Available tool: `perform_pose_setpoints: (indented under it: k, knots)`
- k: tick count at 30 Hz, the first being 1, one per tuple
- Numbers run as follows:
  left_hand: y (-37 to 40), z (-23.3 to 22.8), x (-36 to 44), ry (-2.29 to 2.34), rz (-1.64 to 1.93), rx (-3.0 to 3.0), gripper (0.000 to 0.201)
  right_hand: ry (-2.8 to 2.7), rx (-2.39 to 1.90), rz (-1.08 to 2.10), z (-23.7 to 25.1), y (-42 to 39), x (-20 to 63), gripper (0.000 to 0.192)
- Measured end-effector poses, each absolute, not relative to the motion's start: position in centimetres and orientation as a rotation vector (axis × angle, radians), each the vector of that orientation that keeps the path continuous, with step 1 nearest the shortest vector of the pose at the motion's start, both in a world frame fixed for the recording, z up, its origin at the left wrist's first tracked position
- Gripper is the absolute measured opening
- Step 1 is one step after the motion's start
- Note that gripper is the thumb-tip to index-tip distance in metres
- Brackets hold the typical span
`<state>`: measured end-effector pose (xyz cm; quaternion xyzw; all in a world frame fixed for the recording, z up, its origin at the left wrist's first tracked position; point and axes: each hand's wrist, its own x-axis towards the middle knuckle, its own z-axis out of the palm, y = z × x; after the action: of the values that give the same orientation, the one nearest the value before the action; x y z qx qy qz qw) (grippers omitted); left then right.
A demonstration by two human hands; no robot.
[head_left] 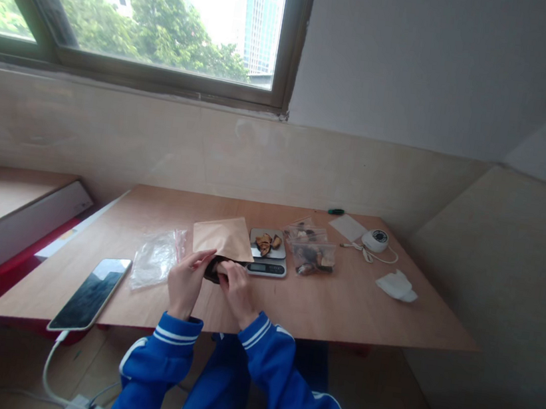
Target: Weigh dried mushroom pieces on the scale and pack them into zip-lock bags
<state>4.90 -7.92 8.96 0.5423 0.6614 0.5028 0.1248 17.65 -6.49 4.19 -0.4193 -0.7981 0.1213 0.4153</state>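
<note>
- Fingers of the left hand are pinched on the near edge of a flat tan paper pouch; those of the right hand are bent at its dark mouth, and whether they grip anything inside cannot be told.
- The pouch lies at the centre of the frame, slanting over a light brown wooden table, its mouth towards the wearer.
- Just right of it, a white digital scale with a silver plate bears brown, dried-looking pieces. A sideways jerk of the pouch or right hand could nudge the scale and spill them.
- If the left pinch slackened, the mouth might sag shut around the right fingers; pulling too hard could crease or tear the paper.
- Lower left, a dark-screened phone in a pale case juts past the table's front edge; a tug on its white cable could bring it down.
- Left of the pouch, a crumpled clear plastic bag might snag a sleeve.
</note>
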Motion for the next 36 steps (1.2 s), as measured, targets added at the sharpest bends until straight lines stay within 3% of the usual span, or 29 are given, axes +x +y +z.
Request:
perform_pose_setpoints:
  k: [5, 12, 16, 22, 36]
  knots:
    - [-7.5, 9.1, 4.8, 1.950, 1.474, 1.568, 0.023, -1.729, -0.836, 0.458, 5.0, -7.3, 19.4, 0.026]
    - [-6.9, 8.7, 3.8, 1.996, 1.507, 1.546, 0.022, -1.319, -1.000, 0.346, 4.2, -6.6, 22.7, 0.030]
    - [-6.9, 8.7, 3.3, 2.026, 1.498, 1.532, 0.021, -1.144, -1.160, 0.439, 2.5, -3.3, 26.0, 0.036]
    - [-7.2, 8.6, 3.4, 1.998, 1.489, 1.560, 0.023, -1.249, -1.316, 0.600, -0.1, 2.1, 29.4, 0.042]
    - [-7.5, 8.7, 3.1, 1.999, 1.488, 1.564, 0.021, -1.338, -1.317, 0.466, -0.7, 3.8, 30.1, 0.043]
